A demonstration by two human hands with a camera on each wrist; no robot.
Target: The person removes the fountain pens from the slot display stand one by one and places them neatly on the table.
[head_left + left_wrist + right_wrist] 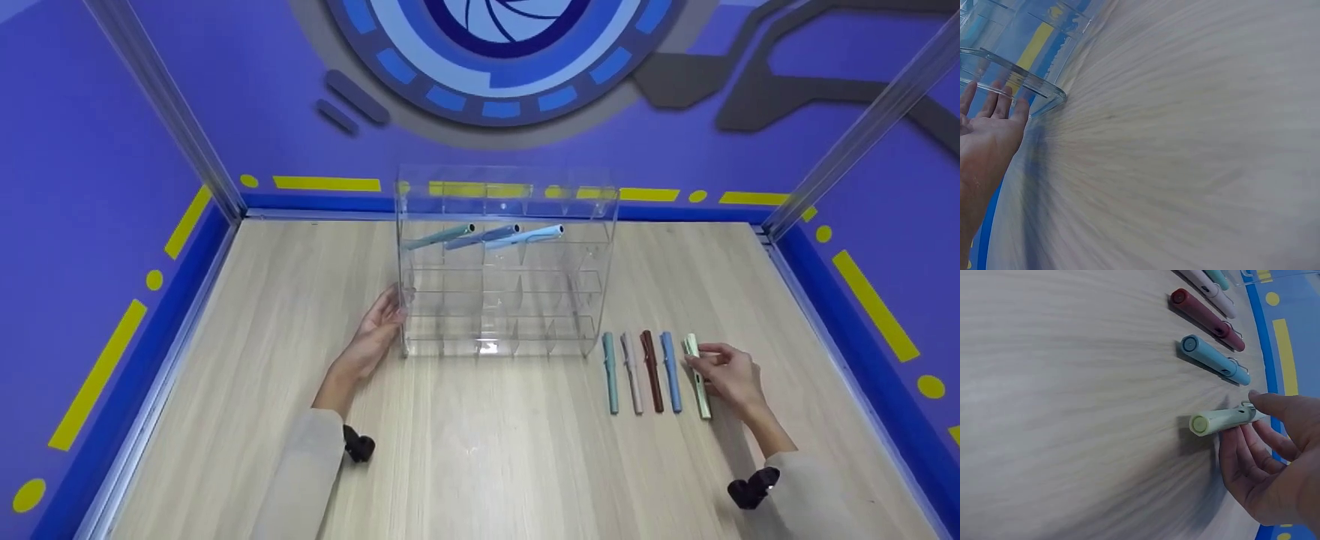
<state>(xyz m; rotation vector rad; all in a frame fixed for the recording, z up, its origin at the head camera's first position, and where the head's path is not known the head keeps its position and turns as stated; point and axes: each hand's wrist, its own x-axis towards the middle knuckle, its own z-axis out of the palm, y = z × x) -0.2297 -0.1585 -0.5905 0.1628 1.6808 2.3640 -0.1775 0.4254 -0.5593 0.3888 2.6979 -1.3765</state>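
Our right hand (733, 377) pinches the pale green pen (700, 390) near its clip, at the right end of a row — 4 more pens (652, 371) lie beside it on the bench (480, 457). Our left hand (373, 337), fingers spread, touches the left side of the rack (450, 342) — 3 pens (484, 238) sit in it.

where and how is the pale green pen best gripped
Pinch the pale green pen near its clip end, probably from the right, as the right hand does: it is slim, with the blue pen on its left and none on its right.
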